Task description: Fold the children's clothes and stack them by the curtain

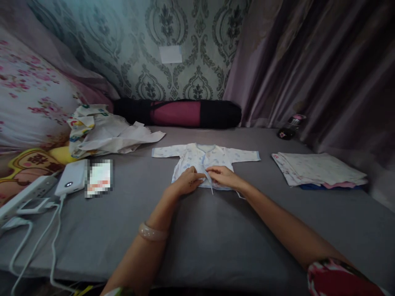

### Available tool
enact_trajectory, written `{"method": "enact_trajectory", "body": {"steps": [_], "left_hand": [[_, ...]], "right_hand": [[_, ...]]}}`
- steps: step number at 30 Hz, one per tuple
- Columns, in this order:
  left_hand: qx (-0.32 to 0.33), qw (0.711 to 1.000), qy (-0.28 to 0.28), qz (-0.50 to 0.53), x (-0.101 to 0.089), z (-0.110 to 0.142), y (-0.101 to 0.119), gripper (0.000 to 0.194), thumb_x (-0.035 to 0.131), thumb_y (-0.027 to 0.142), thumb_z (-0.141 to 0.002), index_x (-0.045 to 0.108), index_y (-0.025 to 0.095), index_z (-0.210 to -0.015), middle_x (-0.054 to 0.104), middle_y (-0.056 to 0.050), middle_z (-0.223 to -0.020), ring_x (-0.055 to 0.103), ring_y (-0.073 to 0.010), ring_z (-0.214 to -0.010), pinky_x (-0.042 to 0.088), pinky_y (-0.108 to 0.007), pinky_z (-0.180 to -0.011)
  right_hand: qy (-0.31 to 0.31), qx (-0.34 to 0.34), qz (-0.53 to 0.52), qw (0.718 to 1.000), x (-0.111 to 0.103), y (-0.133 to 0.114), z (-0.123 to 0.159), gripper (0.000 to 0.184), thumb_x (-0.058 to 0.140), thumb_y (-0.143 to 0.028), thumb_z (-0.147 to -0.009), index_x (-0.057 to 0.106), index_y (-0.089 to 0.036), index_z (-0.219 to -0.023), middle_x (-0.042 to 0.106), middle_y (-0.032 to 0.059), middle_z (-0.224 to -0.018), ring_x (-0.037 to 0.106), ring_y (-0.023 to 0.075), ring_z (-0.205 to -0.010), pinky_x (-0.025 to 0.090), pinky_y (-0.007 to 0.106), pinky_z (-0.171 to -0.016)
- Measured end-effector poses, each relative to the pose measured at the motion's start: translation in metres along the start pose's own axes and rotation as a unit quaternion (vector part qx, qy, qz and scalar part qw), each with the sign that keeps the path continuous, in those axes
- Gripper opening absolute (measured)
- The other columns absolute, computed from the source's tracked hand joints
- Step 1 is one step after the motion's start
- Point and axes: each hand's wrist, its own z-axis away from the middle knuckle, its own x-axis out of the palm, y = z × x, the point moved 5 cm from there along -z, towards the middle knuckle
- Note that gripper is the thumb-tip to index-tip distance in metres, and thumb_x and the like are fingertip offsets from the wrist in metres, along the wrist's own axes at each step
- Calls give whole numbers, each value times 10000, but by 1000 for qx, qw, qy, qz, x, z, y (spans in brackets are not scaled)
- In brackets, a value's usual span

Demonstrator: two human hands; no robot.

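Note:
A small white baby shirt (191, 158) with pale blue prints and blue trim lies face up, its sleeves spread to both sides. At its lower front, my left hand (189, 181) has its fingers bent together on the cloth, the index finger reaching toward the middle. My right hand (224, 176) pinches the blue-edged front flap close beside it. A thin light tie string (212, 190) hangs down between the hands past the hem. Another pale string (240, 195) shows under my right wrist. The fingertips partly cover the cloth they hold.
A stack of folded cloths (321, 168) lies right, with a dark bottle (288, 128) behind it. Left are a power bank (71, 176), a power strip (31, 195), cables and crumpled cloth (117, 133). A black and pink roll bag (175, 114) lies along the wall.

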Motion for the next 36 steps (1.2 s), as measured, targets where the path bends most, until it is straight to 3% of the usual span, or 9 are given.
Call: {"method": "enact_trajectory", "body": {"steps": [2,5,9,14,19,23,27,30,36], "left_hand": [[-14,999,21,27,-7,-1,-1,285,486,221,-853,726,243,-1004,553,-53,-882,536,-161,-837,423,-273,-823],[-100,989,104,38,-19,-2,-11,257,481,185,-803,735,192,-844,584,-52,-869,556,-145,-763,454,-266,-766],[-89,979,185,16,-21,-3,-13,336,444,223,-854,645,192,-1122,614,-88,-1113,570,-196,-1029,452,-334,-923],[-56,995,74,-24,9,-8,-2,474,290,304,-958,388,198,-1410,423,-76,-1462,295,-223,-1390,241,-432,-1135],[-91,994,57,-34,10,-10,1,498,206,319,-980,344,147,-1426,432,-99,-1455,353,-193,-1361,257,-368,-1120],[-106,990,56,-74,-1,-19,4,446,291,282,-966,404,170,-1382,550,-106,-1344,467,-208,-1263,340,-359,-1042],[-128,978,27,-160,-11,-45,13,381,388,259,-928,525,181,-1274,654,-111,-1170,545,-286,-1137,381,-447,-962],[-108,975,36,-193,-12,-77,21,338,389,229,-918,586,162,-1186,637,-123,-1179,538,-281,-1148,388,-430,-962],[-72,975,40,-206,24,-126,9,446,307,196,-947,425,112,-1369,405,-132,-1466,325,-244,-1376,263,-404,-1114]], "right_hand": [[-14,-18,55,998,5,-3,1,359,387,-334,-904,701,-160,-901,642,24,-732,588,148,-689,453,258,-668],[66,-57,186,979,6,-10,4,373,346,-298,-939,690,-164,-994,672,87,-986,596,185,-960,431,313,-882],[91,-83,305,944,19,-15,8,493,363,-351,-943,444,-143,-1383,359,136,-1488,248,247,-1395,193,427,-1125],[56,-45,322,944,36,-2,9,595,269,-372,-952,282,-80,-1471,194,164,-1549,116,279,-1437,96,507,-1146],[44,-38,292,955,36,3,7,624,239,-429,-964,277,-68,-1472,194,177,-1545,111,293,-1436,71,521,-1144],[2,-27,243,970,14,4,-6,499,290,-383,-968,427,-158,-1392,375,128,-1483,305,248,-1382,226,440,-1116],[90,4,233,968,-31,11,-24,400,265,-245,-973,536,-186,-1261,590,91,-1290,519,179,-1202,358,333,-1021],[168,53,285,942,-57,26,-34,435,284,-260,-969,467,-114,-1336,462,143,-1417,364,238,-1336,249,431,-1096],[166,98,333,923,-57,53,-52,555,229,-341,-972,334,-63,-1441,279,130,-1529,148,272,-1427,67,523,-1136]]}}
